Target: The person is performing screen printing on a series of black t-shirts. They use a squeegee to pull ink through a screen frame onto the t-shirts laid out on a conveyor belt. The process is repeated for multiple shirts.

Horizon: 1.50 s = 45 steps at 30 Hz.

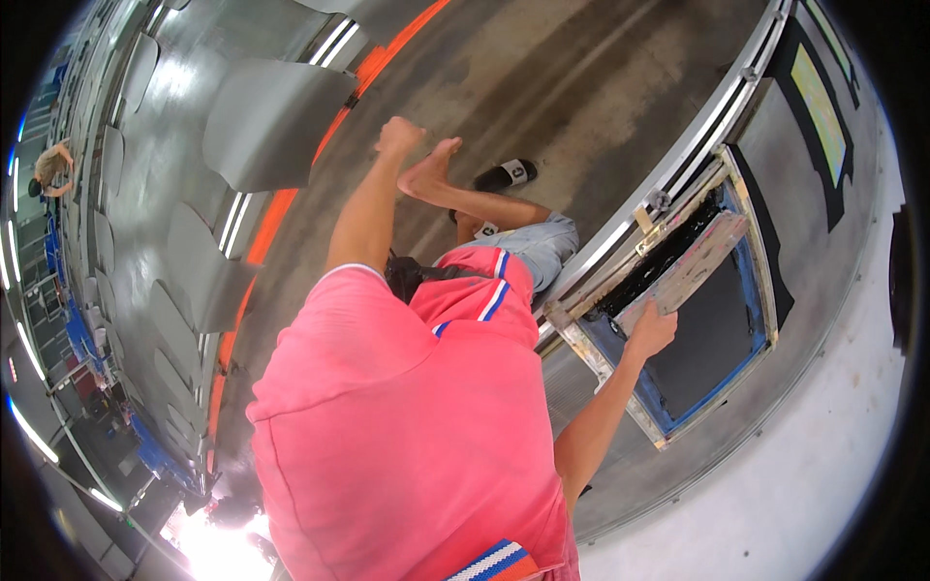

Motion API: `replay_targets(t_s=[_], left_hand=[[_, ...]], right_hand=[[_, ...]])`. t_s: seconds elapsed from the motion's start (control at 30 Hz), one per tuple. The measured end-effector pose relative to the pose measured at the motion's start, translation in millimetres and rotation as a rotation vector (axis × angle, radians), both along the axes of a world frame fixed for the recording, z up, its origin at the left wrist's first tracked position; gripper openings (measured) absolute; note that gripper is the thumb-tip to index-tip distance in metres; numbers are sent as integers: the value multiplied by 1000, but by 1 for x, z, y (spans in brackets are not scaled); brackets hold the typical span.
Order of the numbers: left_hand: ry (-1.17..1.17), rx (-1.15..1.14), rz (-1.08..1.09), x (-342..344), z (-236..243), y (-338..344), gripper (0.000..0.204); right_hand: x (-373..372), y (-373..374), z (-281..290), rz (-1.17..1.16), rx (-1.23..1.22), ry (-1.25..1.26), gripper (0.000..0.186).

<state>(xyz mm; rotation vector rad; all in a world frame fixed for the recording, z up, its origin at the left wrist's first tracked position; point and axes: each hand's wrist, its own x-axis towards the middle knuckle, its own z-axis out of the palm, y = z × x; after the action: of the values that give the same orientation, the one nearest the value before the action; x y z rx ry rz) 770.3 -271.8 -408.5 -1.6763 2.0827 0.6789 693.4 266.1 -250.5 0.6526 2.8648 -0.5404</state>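
Observation:
My right hand (pixel 653 332) is wrapped round a squeegee (pixel 699 259) with a worn, ink-stained handle. The squeegee leans across a screen-printing frame (pixel 761 257) with blue-taped inner edges and dark mesh (pixel 705 339). Thick black ink (pixel 668 257) lies along the frame's side nearest the table rail. The frame rests on the grey table at my right. Out ahead to the left, my left hand (pixel 399 134) is curled into a loose fist over the aisle, with nothing visible in it. Close by it in the picture is my bare foot (pixel 426 174).
A metal rail (pixel 620 237) edges the right table, where black pieces (pixel 823 116), some with yellow-green prints, lie beyond the frame. Grey panels (pixel 276 126) overhang the left table beside an orange strip (pixel 281 208). A black slide sandal (pixel 504 174) lies on the floor. Another person (pixel 52 169) stands far left.

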Motion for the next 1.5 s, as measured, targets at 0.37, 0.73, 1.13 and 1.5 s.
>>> replay_targets(t_s=[0.37, 0.73, 1.13, 1.5], left_hand=[[-54, 191, -144, 51, -51, -14, 41], [-187, 294, -223, 48, -99, -59, 21], [403, 581, 518, 35, -35, -43, 20], [473, 25, -14, -45, -48, -49, 14]], right_hand=[[3, -13, -2, -5, 19, -74, 41], [0, -14, -5, 7, 52, -88, 42], [0, -9, 2, -27, 82, -106, 44], [-9, -21, -5, -46, 72, -137, 46]])
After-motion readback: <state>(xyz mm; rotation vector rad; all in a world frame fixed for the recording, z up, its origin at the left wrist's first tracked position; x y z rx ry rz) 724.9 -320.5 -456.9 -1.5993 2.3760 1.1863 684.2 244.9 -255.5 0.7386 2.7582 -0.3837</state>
